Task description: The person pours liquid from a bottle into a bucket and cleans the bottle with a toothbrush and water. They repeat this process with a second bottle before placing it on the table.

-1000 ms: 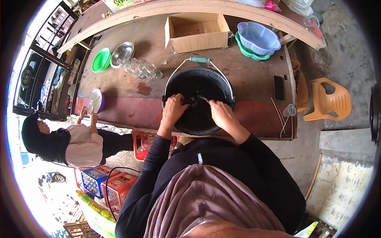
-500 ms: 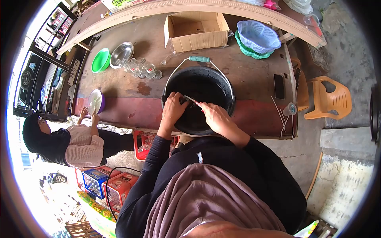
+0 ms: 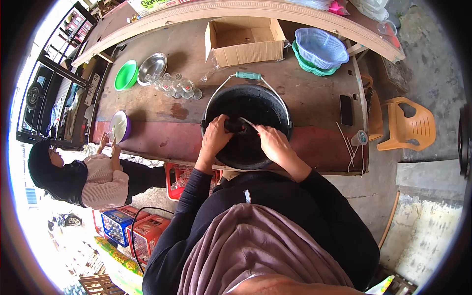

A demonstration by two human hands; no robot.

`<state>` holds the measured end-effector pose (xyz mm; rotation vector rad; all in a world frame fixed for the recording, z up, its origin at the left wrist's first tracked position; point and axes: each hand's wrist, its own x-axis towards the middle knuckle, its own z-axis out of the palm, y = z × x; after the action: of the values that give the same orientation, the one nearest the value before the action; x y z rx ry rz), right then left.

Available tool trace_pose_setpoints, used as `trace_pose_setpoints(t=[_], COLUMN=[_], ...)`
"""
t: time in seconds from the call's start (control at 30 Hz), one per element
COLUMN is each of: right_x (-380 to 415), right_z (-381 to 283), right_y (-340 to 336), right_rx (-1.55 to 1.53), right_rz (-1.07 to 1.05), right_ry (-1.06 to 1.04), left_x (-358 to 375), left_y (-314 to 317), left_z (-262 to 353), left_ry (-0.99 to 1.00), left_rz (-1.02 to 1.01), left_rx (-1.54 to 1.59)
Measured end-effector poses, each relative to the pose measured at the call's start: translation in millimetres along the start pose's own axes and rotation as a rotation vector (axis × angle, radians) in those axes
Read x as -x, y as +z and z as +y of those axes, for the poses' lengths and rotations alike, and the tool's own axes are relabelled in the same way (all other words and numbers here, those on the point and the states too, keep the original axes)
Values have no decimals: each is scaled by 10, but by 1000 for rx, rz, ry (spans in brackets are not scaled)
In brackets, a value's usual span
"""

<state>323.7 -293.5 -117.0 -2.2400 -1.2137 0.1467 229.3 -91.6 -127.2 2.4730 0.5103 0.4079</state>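
Two hands (image 3: 246,137) inside bucket (image 3: 273,101), contents unclear

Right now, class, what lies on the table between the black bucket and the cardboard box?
In the head view, only the bucket's green-gripped wire handle; otherwise bare brown tabletop up to the box.

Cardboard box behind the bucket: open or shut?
Open. The cardboard box has its flaps up and its bare inside floor shows; nothing visible in it.
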Motion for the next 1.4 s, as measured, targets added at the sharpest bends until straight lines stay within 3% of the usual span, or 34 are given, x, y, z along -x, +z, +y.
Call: trace_pose_setpoints(t=[0.13, 0.23, 0.33, 0.47, 0.53, 0.57, 0.63, 0.7, 0.77, 0.87, 0.97, 1.07, 1.13, 1.2, 1.27, 1.33, 1.4], right_x=[11, 5, -11, 55, 33, 4, -12, 40, 82, 54, 40, 115, 89, 21, 12, 39, 64], right_z=[-204, -29, -65, -82, 15, 95, -4, -195, -175, 19, -38, -103, -116, 19, 25, -179, -177], right_y=[-135, -54, -101, -14, 1, 9, -55, -150, -110, -81, -121, -37, -93, -110, -118, -167, -90], right_rx=[-102, 158, -23, -86, 186, 177, 80, -99, -16, 187, 95, -66, 114, 240, 214, -47, -123], right_rz=[-7, -39, 17, -2, -18, -37, -2, 13, -13, -56, -25, -25, -28, -89, -65, 45, 31], right_ry=[-96, -21, -29, -115, 30, 54, 1, -55, -65, 45, 6, -108, -14, 47, 35, -44, -103], left_x=[34, 41, 33, 31, 33, 35, 43, 63, 49, 45, 36, 54, 60, 77, 72, 64, 106], left_y=[-17, -44, 13, -34, -33, -12, 34, 16, 5, -49, -54, -34, -47, -19, -17, -110, -181], left_z=[25, 144, 43, 103, 145, 114, 47, -8, 10, 124, 166, 99, 83, 81, 81, 153, 173], left_ry=[-47, -120, 24, -40, -173, -173, -13, 8, 34, -77, -134, 42, 17, 20, 26, -245, -205], left_rz=[-115, -147, 38, -65, -143, -142, 5, -22, -37, -151, -200, -71, -163, -123, -84, -98, -13], left_rx=[-77, -173, -42, -27, -133, -134, -89, -59, -24, -120, -176, -17, -62, -75, -87, 165, 160])
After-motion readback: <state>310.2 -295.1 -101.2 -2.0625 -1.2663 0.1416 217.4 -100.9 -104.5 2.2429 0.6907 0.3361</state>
